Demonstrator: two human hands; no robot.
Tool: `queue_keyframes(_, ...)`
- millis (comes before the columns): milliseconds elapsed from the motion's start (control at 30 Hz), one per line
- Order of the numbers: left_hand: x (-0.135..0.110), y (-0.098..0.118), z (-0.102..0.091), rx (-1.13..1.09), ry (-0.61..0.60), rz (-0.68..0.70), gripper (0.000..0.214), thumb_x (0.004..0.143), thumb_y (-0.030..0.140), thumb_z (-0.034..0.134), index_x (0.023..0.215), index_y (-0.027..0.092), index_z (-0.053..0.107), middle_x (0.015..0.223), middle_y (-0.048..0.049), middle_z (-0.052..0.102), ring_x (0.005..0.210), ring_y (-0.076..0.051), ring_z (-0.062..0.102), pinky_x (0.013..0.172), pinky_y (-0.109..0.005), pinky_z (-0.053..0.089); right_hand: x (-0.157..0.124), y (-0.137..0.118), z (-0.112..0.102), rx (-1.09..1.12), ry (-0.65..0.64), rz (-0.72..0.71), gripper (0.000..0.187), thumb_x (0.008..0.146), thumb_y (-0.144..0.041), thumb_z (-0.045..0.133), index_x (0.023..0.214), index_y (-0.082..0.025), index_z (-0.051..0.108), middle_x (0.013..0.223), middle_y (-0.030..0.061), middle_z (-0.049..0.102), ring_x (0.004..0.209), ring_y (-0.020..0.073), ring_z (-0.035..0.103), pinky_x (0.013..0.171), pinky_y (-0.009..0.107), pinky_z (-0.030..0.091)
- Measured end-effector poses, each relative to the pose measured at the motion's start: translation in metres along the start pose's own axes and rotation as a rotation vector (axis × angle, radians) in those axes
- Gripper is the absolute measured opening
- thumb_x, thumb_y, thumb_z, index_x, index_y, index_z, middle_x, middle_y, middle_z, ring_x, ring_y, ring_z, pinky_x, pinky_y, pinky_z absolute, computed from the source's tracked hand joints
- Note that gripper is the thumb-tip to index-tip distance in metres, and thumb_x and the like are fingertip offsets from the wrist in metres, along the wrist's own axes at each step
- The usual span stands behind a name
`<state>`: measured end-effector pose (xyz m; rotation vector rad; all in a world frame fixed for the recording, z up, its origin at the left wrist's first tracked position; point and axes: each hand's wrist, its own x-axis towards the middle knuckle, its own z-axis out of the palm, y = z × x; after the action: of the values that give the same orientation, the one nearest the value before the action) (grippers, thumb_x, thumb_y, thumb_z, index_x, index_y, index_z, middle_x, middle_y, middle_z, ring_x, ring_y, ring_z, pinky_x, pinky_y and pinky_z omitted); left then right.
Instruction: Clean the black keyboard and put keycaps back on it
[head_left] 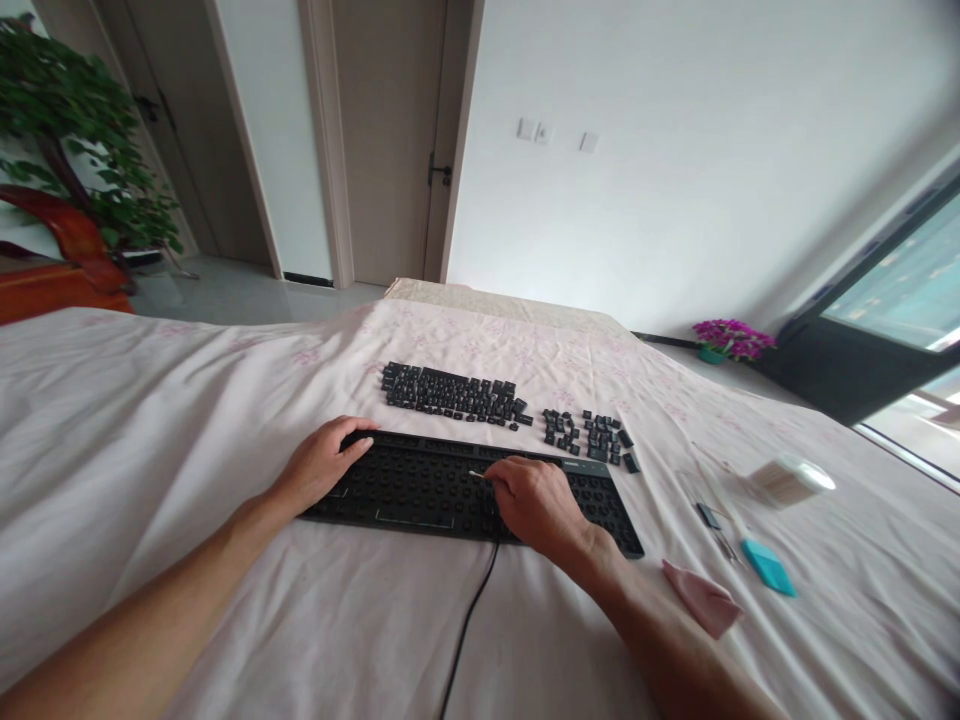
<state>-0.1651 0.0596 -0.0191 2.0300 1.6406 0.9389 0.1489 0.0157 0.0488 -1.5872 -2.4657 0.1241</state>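
A black keyboard [420, 490] with its keycaps taken off lies on a pale pink floral sheet [150, 430]. My left hand [322, 462] rests on the keyboard's left end, fingers laid flat over its top edge. My right hand [534, 500] sits over the middle of the keyboard, fingers pinched on a thin white stick [477, 475], likely a cotton swab, whose tip points left at the key wells. Several removed black keycaps lie behind the keyboard in a long block [450, 393] and a smaller cluster [589, 436].
The keyboard's black cable [469, 620] runs toward me. To the right lie a folded pink cloth [701, 598], a teal object [769, 566], small tools [712, 520] and a white tub [791, 480]. Doors, a plant and a window stand beyond the surface.
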Motion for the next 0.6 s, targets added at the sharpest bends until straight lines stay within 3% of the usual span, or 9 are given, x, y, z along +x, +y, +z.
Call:
queue_keyframes(400, 0.001, 0.0, 0.0, 0.005, -0.002, -0.006, 0.033, 0.086, 0.039, 0.046, 0.11, 0.023, 0.062, 0.116, -0.0026, 0.066, 0.109, -0.022, 0.059, 0.099, -0.034, 0.043, -0.007, -0.001, -0.016, -0.009, -0.115, -0.071, 0.031, 0.081, -0.014, 0.046, 0.09, -0.025, 0.073, 0.091, 0.0001, 0.074, 0.088, 0.0174, 0.067, 0.074, 0.024, 0.041)
queue_keyframes(600, 0.0, 0.001, -0.001, -0.001, -0.008, -0.003, 0.033, 0.086, 0.039, 0.045, 0.109, 0.023, 0.062, 0.116, -0.0034, 0.065, 0.11, -0.022, 0.059, 0.099, -0.035, 0.043, -0.002, 0.004, -0.01, 0.038, -0.056, -0.077, 0.032, 0.086, -0.015, 0.043, 0.095, -0.025, 0.072, 0.095, 0.0001, 0.073, 0.088, 0.0154, 0.066, 0.075, 0.022, 0.042)
